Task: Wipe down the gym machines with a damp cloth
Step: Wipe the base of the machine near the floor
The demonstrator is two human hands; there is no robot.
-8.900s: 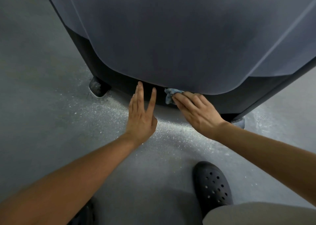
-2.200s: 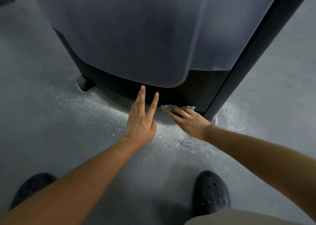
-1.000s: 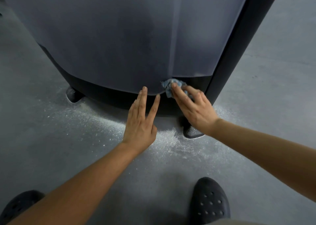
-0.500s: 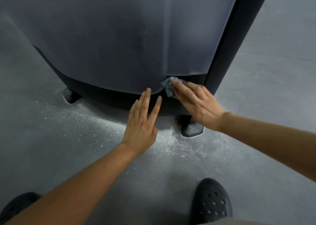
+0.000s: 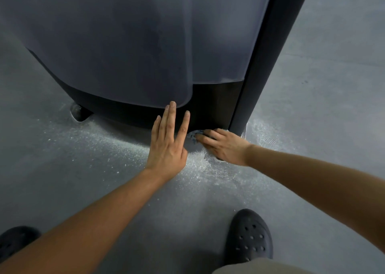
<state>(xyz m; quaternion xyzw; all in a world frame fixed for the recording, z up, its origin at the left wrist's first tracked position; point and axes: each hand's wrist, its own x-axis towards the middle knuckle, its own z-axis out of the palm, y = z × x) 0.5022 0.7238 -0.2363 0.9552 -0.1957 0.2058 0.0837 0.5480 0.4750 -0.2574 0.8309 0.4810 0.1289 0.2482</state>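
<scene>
Blue cloth lower now, at machine base, under right hand

Right hand (with cloth) dropped; now at floor.

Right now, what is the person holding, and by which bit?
The right hand grips a blue cloth, bunched under its fingers against the machine's dark base; only an edge shows. The left hand, fingers straight, holds nothing.

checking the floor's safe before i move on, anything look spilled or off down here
A glittering, speckled patch spreads over the grey floor along the machine's base, brightest near the right hand on the cloth. It could be wetness or scuffing; the picture cannot settle which.
</scene>
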